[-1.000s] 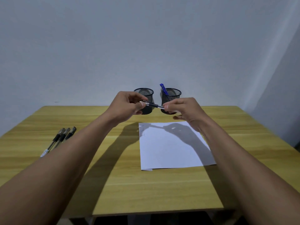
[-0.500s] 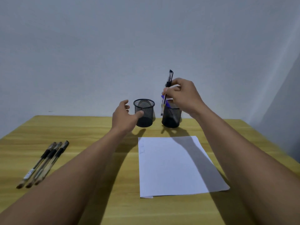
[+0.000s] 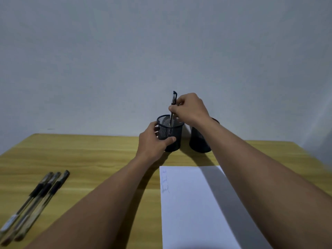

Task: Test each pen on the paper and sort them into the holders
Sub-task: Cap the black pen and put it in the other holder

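Up near the back of the table, the right hand [image 3: 190,109] pinched a black pen [image 3: 172,106] between thumb and fingertips, holding it almost upright with its capped end on top and its lower end dipped inside the left mesh holder [image 3: 172,139]. The left hand [image 3: 152,142] wrapped that holder from its left side, thumb across the front and fingers curled behind the wall. Just beside it to the right stood the second mesh holder [image 3: 198,142], partly hidden by the right forearm; what it held could not be seen. Nearer the camera lay the white paper [image 3: 194,203], with three faint scribbles [image 3: 165,182] down its left edge and the arm's shadow across it. Well apart, at the left side of the wooden table [image 3: 89,164], three black pens [image 3: 36,203] lay side by side, touching.
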`<state>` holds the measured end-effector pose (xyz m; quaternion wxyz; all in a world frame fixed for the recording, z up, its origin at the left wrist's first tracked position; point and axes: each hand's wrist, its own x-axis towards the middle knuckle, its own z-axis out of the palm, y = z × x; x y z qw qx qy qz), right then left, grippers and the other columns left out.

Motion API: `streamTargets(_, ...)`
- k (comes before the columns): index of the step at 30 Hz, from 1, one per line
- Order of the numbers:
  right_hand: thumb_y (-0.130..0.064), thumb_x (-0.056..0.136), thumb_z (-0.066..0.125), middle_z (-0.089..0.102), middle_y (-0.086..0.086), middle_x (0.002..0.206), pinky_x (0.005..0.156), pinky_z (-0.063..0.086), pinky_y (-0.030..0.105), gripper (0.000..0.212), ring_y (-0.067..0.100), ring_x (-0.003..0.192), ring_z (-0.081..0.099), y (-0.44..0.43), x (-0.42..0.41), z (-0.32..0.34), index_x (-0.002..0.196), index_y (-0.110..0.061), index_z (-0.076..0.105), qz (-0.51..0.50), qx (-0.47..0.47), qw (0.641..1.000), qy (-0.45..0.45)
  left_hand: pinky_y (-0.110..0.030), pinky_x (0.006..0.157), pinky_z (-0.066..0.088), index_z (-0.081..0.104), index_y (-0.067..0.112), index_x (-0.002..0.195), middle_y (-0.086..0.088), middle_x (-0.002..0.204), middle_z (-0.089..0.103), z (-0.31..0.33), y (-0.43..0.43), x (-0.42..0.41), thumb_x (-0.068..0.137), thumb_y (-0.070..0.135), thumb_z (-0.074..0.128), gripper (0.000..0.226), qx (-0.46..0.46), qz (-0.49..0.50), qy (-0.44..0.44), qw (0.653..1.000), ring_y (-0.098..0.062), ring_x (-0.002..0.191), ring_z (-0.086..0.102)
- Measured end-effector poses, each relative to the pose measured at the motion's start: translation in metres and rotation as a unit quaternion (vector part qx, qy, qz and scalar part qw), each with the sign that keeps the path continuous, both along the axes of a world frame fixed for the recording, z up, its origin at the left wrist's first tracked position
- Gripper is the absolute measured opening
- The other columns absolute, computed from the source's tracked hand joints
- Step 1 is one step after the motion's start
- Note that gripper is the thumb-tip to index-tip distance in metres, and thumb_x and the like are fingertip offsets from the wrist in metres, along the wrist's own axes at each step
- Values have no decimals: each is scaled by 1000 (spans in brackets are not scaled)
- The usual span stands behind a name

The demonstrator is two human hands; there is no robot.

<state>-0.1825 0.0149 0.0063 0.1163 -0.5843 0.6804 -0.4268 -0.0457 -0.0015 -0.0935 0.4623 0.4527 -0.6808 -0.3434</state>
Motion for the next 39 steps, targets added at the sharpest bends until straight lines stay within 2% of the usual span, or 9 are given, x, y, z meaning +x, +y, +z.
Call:
streamTargets(3,-26,90,75,77,10,94,74,54,31,20,26,89,73,-4,-4,-3,94,-7,78,-15,10,1000,18,2,63,43,55,16,131,8,110,63,0,-1,0,71,24,88,69,4,-3,-2,1000,0,89,60)
streamTargets(7,-29,90,75,75,9,111,81,50,27,31,23,103,70,-1,-8,-1,114,-10,74,-27,-1,999,18,2,63,43,56,13,132,5,114,66,-1,-1,0,72,25,88,69,11,4,-15,1000,-4,92,62)
streamTargets(14,-27,94,69,71,0,109,82,45,26,31,18,105,66,31,3,8,122,-14,70,3,-24,997,69,-30,91,50,50,12,141,-4,133,61,14,12,22,74,35,86,79,10,38,-66,997,-19,116,60)
streamTargets(20,-33,95,67,67,0,121,95,51,33,40,18,113,62,59,46,6,132,-18,64,124,43,983,126,-34,98,51,54,12,139,-6,134,62,35,57,98,92,24,69,51,-30,111,-148,982,-20,117,60)
streamTargets(24,-35,94,68,70,-1,120,96,50,34,39,18,115,63,72,87,-5,130,-20,65,184,70,964,180,-39,104,48,54,11,139,-8,136,61,35,98,155,92,23,64,49,-41,152,-231,960,-23,122,58)
streamTargets(30,-38,94,67,66,5,137,104,49,37,47,22,124,61,82,158,-31,136,-18,62,292,114,918,244,-37,95,51,58,14,134,-6,126,67,23,152,221,88,33,65,51,-13,216,-283,935,-24,114,63)
streamTargets(34,-42,97,57,61,8,144,105,49,42,49,26,128,58,88,202,-58,144,-27,55,328,125,898,264,-33,89,51,61,18,132,-1,122,69,6,182,244,88,40,64,49,-4,235,-276,932,-19,106,64)
streamTargets(37,-32,99,52,58,7,147,104,48,40,49,26,128,57,92,224,-78,148,-32,49,364,114,888,256,-37,87,53,61,17,131,-1,117,68,-5,196,254,88,46,62,52,-7,249,-287,925,-16,102,63)
streamTargets(39,-24,102,51,50,6,156,112,40,37,52,26,139,48,91,234,-85,153,-27,45,391,108,871,278,-38,84,53,64,18,125,0,113,68,-9,201,256,87,47,62,48,-8,254,-308,917,-16,99,61)
